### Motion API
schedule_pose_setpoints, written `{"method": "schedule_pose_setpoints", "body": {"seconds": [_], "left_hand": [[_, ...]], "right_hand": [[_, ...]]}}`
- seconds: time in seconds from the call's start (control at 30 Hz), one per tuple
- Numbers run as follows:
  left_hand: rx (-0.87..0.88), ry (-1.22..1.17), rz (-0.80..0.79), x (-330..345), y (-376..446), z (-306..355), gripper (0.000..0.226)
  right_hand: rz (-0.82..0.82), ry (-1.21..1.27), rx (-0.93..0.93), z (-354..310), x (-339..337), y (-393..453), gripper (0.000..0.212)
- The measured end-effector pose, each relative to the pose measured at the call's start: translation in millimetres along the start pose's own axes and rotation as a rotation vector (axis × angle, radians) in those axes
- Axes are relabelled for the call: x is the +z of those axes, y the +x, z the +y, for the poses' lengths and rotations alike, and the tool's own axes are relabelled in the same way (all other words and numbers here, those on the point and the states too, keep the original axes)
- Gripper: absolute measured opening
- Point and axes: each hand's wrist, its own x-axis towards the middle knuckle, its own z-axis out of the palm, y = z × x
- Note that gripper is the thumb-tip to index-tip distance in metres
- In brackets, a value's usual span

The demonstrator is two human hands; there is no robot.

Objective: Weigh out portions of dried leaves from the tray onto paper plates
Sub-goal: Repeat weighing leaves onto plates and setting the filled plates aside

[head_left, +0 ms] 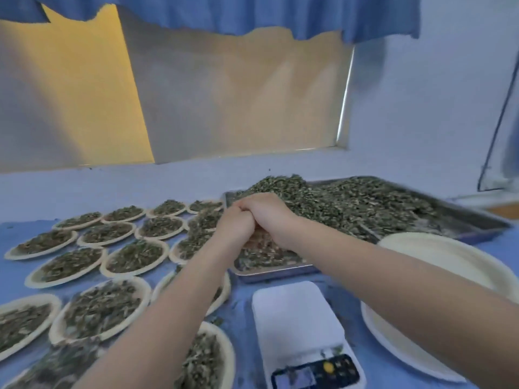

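Both hands were over the near left end of the metal tray [477,223], pressed together side by side. The left hand [234,220] and the right hand [266,211] had their fingers curled downward into the dried leaves [351,200]; leaf fragments showed beneath the palms, so the hands appeared to be gathering a clump between them, though motion blur made the exact grip uncertain. The leaves were heaped across most of the tray, highest at its far left corner.

The tray sat on a blue-covered table [241,313], toward the right and far side. A white digital scale [295,313] stood just in front of the tray, its platform bare and a few leaf bits lying by its display. To the right of the scale, partly under the right forearm, lay a stack of unfilled paper plates [438,256]. To the left of the tray, filled paper plates [132,256] lay in rows, each holding a portion of leaves, several touching at the rims. Behind the table was a papered window with a blue curtain [252,15] above.
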Motion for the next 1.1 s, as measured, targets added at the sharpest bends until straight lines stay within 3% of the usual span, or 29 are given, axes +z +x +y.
{"method": "schedule_pose_setpoints", "body": {"seconds": [0.03,0.07,0.13,0.3,0.43,0.6,0.77,0.83,1.0,1.1], "left_hand": [[-0.156,-0.235,-0.156,14,-7,11,0.020],[-0.168,-0.194,-0.284,33,-11,20,0.016],[0.008,0.060,-0.391,61,-30,27,0.018],[0.309,0.333,-0.550,135,-80,40,0.025],[0.392,0.419,-0.501,160,-97,37,0.017],[0.433,0.418,-0.424,156,-86,39,0.023],[0.540,0.360,-0.355,150,-84,45,0.036],[0.520,0.301,-0.358,146,-84,50,0.027],[0.483,0.319,-0.337,139,-83,49,0.038],[0.399,0.210,-0.299,130,-83,49,0.038]], "right_hand": [[0.041,-0.145,-0.025,11,-26,-3,0.031],[0.086,-0.175,-0.035,22,-51,-9,0.032],[0.140,-0.283,-0.102,45,-96,-25,0.027],[0.168,-0.565,-0.197,108,-184,-50,0.022],[0.143,-0.913,-0.282,148,-226,-62,0.026],[0.238,-1.085,-0.304,167,-252,-65,0.030],[0.196,-0.906,-0.234,163,-266,-58,0.016],[0.214,-0.858,-0.255,163,-267,-55,0.015],[0.309,-0.650,-0.263,155,-273,-48,0.017],[0.356,-0.596,-0.221,143,-275,-45,0.018]]}}
